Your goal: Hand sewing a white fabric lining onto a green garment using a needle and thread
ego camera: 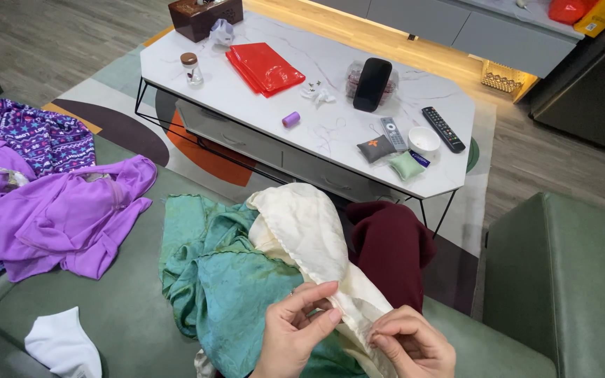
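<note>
A cloth [302, 231] lies on the sofa [127, 308], draped over a second cloth [211, 273] to its left. Farther left lies a garment [50, 217], a sock [64, 344] before it. Behind stands the desk [330, 133], bearing a remote [443, 129] at its right.

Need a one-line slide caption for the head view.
Both hands, left and right, pinch a cream cloth's hem over teal fabric on a green sofa.

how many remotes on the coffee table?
2. A grey remote lies beside the small grey cushion, and a black remote lies to the right of the white bowl. The black oblong object looks like a speaker, not counted.
</note>
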